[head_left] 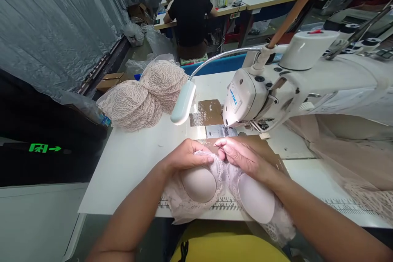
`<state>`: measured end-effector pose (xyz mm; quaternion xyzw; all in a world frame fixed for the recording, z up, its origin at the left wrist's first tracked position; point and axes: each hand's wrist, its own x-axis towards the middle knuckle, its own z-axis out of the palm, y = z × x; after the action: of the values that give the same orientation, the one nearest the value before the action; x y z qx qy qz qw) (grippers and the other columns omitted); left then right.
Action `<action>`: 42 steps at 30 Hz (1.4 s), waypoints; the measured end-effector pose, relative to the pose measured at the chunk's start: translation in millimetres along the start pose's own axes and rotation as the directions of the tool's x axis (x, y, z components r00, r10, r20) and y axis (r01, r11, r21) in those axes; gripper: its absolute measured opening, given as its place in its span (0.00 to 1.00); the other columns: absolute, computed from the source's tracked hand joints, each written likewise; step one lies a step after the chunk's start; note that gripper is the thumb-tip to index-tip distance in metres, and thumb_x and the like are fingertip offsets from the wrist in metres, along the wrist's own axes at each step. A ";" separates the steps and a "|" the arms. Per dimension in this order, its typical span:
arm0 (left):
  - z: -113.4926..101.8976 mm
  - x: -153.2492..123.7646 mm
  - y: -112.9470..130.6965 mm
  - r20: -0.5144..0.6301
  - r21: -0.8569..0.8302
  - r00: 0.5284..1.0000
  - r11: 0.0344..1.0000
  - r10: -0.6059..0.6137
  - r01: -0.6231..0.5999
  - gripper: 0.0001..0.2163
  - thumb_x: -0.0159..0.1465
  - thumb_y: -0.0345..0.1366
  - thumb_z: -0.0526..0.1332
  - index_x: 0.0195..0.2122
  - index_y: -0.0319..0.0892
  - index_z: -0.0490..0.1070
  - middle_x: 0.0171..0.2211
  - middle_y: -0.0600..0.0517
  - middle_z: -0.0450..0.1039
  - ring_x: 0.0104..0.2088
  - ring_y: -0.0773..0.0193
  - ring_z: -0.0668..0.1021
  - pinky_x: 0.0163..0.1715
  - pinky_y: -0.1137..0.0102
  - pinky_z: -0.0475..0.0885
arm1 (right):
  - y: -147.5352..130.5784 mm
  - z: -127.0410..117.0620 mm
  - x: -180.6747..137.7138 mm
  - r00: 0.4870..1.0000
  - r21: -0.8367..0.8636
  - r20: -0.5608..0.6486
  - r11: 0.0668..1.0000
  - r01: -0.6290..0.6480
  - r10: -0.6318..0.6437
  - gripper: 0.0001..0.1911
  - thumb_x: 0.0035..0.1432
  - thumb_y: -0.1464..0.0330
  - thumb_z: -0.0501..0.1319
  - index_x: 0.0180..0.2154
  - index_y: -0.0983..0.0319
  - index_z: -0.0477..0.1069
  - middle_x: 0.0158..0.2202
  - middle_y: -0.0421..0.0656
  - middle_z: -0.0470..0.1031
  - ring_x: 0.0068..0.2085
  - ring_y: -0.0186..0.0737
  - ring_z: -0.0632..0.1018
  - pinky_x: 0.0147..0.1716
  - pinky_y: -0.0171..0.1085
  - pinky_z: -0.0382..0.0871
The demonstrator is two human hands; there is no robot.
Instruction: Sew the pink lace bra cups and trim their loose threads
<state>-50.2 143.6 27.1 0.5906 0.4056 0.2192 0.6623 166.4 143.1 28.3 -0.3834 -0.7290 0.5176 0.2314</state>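
A pale pink lace bra (199, 184) with two smooth moulded cups lies at the table's front edge, its lower parts hanging over. My left hand (187, 155) is closed on the lace at the top of the left cup, thumb on top. Close beside it, my right hand (239, 155) pinches at the bra's middle, over the right cup (256, 198). A thin dark sliver shows between the right fingertips; its kind is too small to tell. Just beyond both hands is the needle area of a white sewing machine (245, 94).
A stack of lace cups (138, 98) stands at the table's back left. A lamp (183, 104) on a bent metal neck hangs above the white table (132, 168). Beige mesh fabric (334, 147) lies at right. Further off, a person (190, 12) sits at another machine.
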 end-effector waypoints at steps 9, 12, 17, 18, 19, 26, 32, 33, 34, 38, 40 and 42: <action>2.2 2.7 -6.0 0.012 -0.002 0.998 0.998 -0.059 0.059 0.14 0.54 0.42 0.66 0.21 0.34 0.71 0.19 0.57 0.59 0.23 0.73 0.61 0.23 0.75 0.54 | 5.7 2.9 5.6 0.999 0.020 0.040 1.000 -0.014 0.013 0.14 0.56 0.62 0.59 0.43 0.62 0.71 0.34 0.43 0.74 0.34 0.39 0.74 0.33 0.36 0.68; 2.6 3.1 -6.4 0.033 0.004 0.998 0.998 -0.060 0.060 0.15 0.53 0.42 0.66 0.19 0.35 0.68 0.18 0.58 0.56 0.22 0.74 0.58 0.22 0.75 0.51 | 3.9 6.8 6.1 1.000 0.010 0.015 1.000 0.019 -0.019 0.10 0.56 0.64 0.60 0.38 0.62 0.72 0.35 0.44 0.75 0.36 0.40 0.75 0.35 0.37 0.69; 3.6 1.7 -3.4 0.027 -0.010 0.997 0.997 -0.078 0.078 0.16 0.53 0.44 0.66 0.20 0.35 0.69 0.18 0.57 0.57 0.22 0.73 0.59 0.22 0.75 0.53 | 7.6 9.5 8.1 0.997 0.052 -0.064 0.998 0.035 -0.032 0.11 0.57 0.62 0.59 0.35 0.63 0.73 0.32 0.43 0.74 0.34 0.38 0.75 0.33 0.36 0.69; 3.6 1.5 -3.2 0.025 -0.010 0.997 0.997 -0.078 0.078 0.15 0.54 0.43 0.66 0.21 0.35 0.70 0.19 0.57 0.58 0.22 0.73 0.60 0.22 0.75 0.54 | 8.6 9.1 8.3 0.998 0.072 -0.067 0.997 0.027 -0.022 0.11 0.57 0.61 0.59 0.35 0.63 0.73 0.31 0.43 0.74 0.33 0.38 0.75 0.31 0.36 0.69; 3.5 1.4 -3.4 0.026 -0.009 0.997 0.997 -0.075 0.075 0.14 0.54 0.43 0.66 0.22 0.35 0.71 0.19 0.56 0.59 0.23 0.72 0.61 0.23 0.75 0.55 | 9.2 8.5 8.5 0.998 0.094 -0.057 0.995 0.018 -0.013 0.12 0.56 0.61 0.60 0.36 0.63 0.72 0.31 0.43 0.74 0.32 0.37 0.74 0.30 0.35 0.69; 6.6 4.5 -6.7 0.021 0.045 0.998 0.997 -0.060 0.059 0.15 0.54 0.44 0.65 0.23 0.35 0.72 0.20 0.56 0.62 0.23 0.72 0.63 0.23 0.75 0.56 | 7.9 10.9 11.6 0.993 0.069 -0.114 0.997 0.016 -0.008 0.10 0.56 0.62 0.59 0.34 0.62 0.71 0.32 0.43 0.74 0.34 0.38 0.74 0.32 0.37 0.69; -5.1 1.3 -3.2 0.111 0.097 0.992 0.994 -0.055 0.044 0.13 0.55 0.43 0.64 0.29 0.35 0.73 0.24 0.54 0.66 0.26 0.70 0.67 0.26 0.75 0.61 | 7.2 15.9 13.7 0.992 0.192 0.021 0.974 -0.123 0.121 0.21 0.50 0.60 0.65 0.45 0.62 0.69 0.34 0.42 0.73 0.34 0.38 0.75 0.33 0.37 0.70; -11.5 -1.3 -2.8 0.152 0.105 0.986 0.993 -0.073 0.058 0.12 0.54 0.42 0.65 0.32 0.36 0.73 0.27 0.54 0.67 0.27 0.69 0.68 0.27 0.75 0.62 | 6.4 14.8 13.1 0.991 0.136 0.021 0.982 -0.131 0.129 0.18 0.51 0.60 0.64 0.42 0.62 0.70 0.33 0.42 0.73 0.34 0.38 0.74 0.33 0.37 0.69; -18.5 -4.5 -2.6 0.186 0.118 0.977 0.990 -0.104 0.083 0.13 0.53 0.40 0.66 0.35 0.36 0.72 0.28 0.53 0.68 0.28 0.68 0.69 0.28 0.75 0.63 | 5.6 13.1 12.4 0.990 0.075 0.017 0.988 -0.138 0.138 0.15 0.52 0.60 0.62 0.39 0.63 0.72 0.32 0.42 0.73 0.33 0.38 0.73 0.31 0.36 0.67; -40.9 -17.1 -1.8 0.161 0.196 0.975 0.973 -0.153 0.120 0.13 0.53 0.38 0.66 0.36 0.36 0.71 0.27 0.54 0.67 0.27 0.70 0.67 0.26 0.75 0.61 | 4.7 6.6 9.4 0.970 -0.046 0.178 0.986 -0.162 0.168 0.12 0.55 0.60 0.59 0.29 0.63 0.70 0.24 0.38 0.67 0.25 0.33 0.67 0.23 0.33 0.59; -42.4 -19.9 -0.2 0.088 0.202 0.991 0.976 -0.097 0.077 0.11 0.54 0.38 0.65 0.35 0.37 0.71 0.27 0.54 0.67 0.27 0.70 0.67 0.27 0.75 0.61 | 4.9 6.9 9.3 0.959 -0.007 0.236 0.988 -0.157 0.154 0.14 0.55 0.58 0.58 0.27 0.63 0.68 0.23 0.37 0.65 0.24 0.32 0.65 0.22 0.33 0.57; -37.5 -19.3 2.1 0.021 0.179 0.999 0.983 -0.037 0.033 0.10 0.56 0.38 0.64 0.34 0.37 0.71 0.28 0.54 0.67 0.29 0.70 0.67 0.29 0.75 0.61 | 4.2 9.6 10.2 0.977 0.043 0.161 0.988 -0.146 0.137 0.14 0.56 0.57 0.57 0.30 0.62 0.68 0.25 0.38 0.66 0.25 0.32 0.65 0.23 0.33 0.58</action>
<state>-90.7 151.8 35.4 0.6429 0.4259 0.1633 0.6153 154.6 146.4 20.3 -0.3857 -0.7014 0.5814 0.1460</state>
